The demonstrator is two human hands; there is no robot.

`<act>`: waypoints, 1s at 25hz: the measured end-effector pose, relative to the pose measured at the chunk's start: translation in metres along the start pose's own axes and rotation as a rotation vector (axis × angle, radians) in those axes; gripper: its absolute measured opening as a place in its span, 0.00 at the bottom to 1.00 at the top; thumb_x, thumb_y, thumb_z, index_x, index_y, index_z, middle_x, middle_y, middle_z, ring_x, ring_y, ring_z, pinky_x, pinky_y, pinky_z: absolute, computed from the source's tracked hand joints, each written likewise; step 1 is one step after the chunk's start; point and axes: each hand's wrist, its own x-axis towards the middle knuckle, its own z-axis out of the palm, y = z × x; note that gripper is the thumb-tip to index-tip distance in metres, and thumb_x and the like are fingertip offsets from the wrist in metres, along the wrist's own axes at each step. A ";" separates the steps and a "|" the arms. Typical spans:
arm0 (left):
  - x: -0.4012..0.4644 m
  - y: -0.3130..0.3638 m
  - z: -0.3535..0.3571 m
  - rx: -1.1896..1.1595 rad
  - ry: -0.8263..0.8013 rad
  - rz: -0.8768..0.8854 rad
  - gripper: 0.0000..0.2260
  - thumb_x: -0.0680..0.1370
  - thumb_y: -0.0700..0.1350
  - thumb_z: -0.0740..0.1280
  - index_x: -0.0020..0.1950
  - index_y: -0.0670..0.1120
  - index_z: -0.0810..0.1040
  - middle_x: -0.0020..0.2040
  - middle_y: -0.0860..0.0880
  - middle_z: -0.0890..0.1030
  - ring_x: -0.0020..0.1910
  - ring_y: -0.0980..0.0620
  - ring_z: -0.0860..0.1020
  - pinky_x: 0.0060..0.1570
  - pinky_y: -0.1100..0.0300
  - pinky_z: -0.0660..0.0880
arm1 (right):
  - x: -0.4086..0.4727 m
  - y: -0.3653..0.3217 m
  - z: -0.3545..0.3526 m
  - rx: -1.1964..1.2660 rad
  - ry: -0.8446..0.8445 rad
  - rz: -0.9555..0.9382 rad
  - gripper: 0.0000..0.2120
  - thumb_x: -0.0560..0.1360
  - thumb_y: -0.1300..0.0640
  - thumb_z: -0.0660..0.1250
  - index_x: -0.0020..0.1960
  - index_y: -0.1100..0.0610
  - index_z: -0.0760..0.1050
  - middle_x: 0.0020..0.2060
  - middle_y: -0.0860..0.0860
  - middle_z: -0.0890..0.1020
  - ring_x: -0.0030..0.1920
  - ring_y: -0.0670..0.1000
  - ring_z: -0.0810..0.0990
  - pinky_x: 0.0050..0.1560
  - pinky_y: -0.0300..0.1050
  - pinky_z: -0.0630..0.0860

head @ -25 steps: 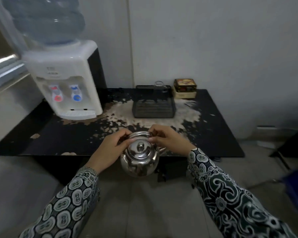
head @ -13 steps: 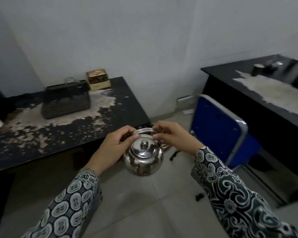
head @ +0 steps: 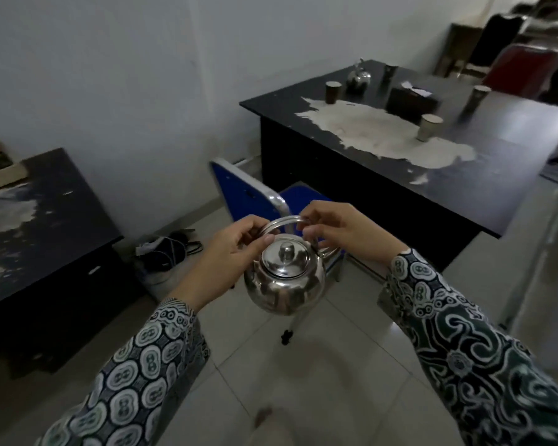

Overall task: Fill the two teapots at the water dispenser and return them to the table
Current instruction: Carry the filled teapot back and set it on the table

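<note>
A shiny steel teapot [head: 284,281] with its lid on hangs in mid-air over the tiled floor. My left hand [head: 229,252] pinches the left end of its wire handle and my right hand [head: 339,230] pinches the right end. A second steel teapot [head: 359,77] stands far off on the black table [head: 496,162] at the upper right. The water dispenser is out of view.
A blue chair [head: 248,194] stands just beyond the held teapot, beside the black table. Cups [head: 427,127] and a dark box [head: 411,99] sit on that table. The dispenser's worn black table [head: 45,226] is at the left, cables [head: 171,249] on the floor next to it.
The view has swung right, away from the dispenser, which has left the frame. The far black table with the second teapot has come into view. Both hands keep their hold on the teapot handle.
</note>
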 end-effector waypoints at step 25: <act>0.438 0.016 0.264 -0.146 -0.226 -0.023 0.07 0.77 0.50 0.63 0.52 0.52 0.77 0.47 0.53 0.81 0.46 0.56 0.80 0.45 0.65 0.76 | 0.075 0.262 -0.400 -0.071 0.152 0.107 0.03 0.76 0.63 0.64 0.49 0.57 0.74 0.39 0.50 0.79 0.40 0.49 0.77 0.47 0.46 0.75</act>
